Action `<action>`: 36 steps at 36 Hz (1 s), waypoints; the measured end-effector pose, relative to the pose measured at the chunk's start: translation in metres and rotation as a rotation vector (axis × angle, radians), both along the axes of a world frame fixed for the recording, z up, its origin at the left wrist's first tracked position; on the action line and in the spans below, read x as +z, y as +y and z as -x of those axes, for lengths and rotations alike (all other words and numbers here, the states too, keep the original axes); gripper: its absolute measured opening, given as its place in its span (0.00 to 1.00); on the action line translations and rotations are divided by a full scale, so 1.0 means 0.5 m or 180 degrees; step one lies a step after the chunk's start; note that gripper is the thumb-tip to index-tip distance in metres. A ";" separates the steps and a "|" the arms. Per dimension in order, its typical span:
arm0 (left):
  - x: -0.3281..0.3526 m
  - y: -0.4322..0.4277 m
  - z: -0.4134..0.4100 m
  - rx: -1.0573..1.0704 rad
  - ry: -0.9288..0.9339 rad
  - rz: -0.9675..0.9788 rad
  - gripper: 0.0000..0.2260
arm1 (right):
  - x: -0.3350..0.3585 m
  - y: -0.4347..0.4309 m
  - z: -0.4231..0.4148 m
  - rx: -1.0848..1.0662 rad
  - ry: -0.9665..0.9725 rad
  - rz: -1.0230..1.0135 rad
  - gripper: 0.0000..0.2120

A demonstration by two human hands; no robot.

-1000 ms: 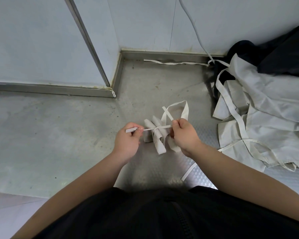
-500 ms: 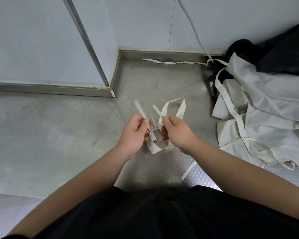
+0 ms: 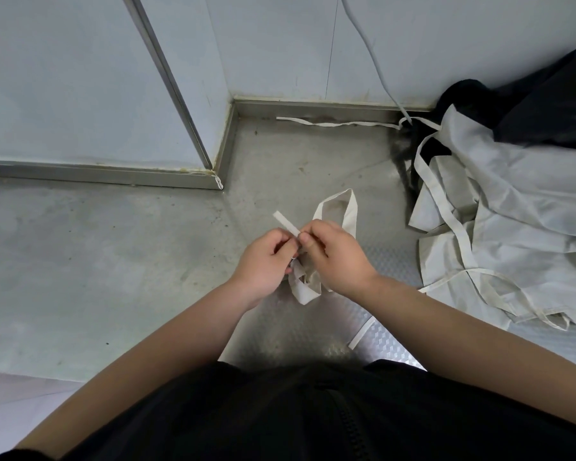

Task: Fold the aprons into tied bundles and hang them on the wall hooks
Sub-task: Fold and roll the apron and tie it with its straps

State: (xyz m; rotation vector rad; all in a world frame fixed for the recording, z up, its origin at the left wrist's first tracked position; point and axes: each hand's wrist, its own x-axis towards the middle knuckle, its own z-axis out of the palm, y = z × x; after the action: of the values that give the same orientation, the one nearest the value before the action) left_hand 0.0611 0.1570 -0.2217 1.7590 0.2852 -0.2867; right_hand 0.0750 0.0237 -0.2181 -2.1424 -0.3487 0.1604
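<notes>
On my left is just the pale wall [image 3: 80, 78] and the bare grey surface [image 3: 97, 261]. I see no hooks there, or anywhere else.

Next comes my left hand [image 3: 266, 257]. Its fingers are curled and they pinch the thin white strap [image 3: 285, 222]. The short end of the strap sticks up and away from my fingers.

Right under my two hands is the small white bundle [image 3: 305, 284]. This is one apron, rolled up tight. It hangs a little below my hands, in the middle, close to my body. I think I am tying its knot now, so this bundle is almost done but not quite.

My right hand [image 3: 336, 257] touches my left hand. Its thumb and fingers are curled too and pinch the same strap at the knot. I cannot see the knot itself, because my fingers hide it. Behind this hand a big loop [image 3: 341, 211] of strap stands up.

Far on the right lies a pile of aprons [image 3: 512, 227], flat and messy, with straps going all over. None of them is folded. A dark cloth [image 3: 529, 104] lies behind the pile.

So I think most of the job is left: finish this knot, hang the bundle, then do the pile.
</notes>
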 end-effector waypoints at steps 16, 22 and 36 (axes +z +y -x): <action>-0.022 0.002 0.031 0.0035 -0.0545 -0.0401 0.11 | 0.013 -0.004 -0.021 0.0296 0.0599 0.0920 0.16; -0.020 0.008 0.024 -0.0002 -0.0792 -0.0654 0.13 | 0.031 -0.011 -0.022 0.1089 0.0132 0.1800 0.10; -0.035 0.021 0.025 -0.0327 -0.1729 -0.1638 0.08 | 0.016 -0.007 -0.020 -0.0140 0.2275 -0.0416 0.13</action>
State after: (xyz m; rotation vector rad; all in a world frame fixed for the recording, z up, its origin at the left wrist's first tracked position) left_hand 0.0488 0.1675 -0.2394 2.2805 -0.1412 0.2191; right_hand 0.0851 0.0203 -0.2101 -1.8192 0.1049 0.8239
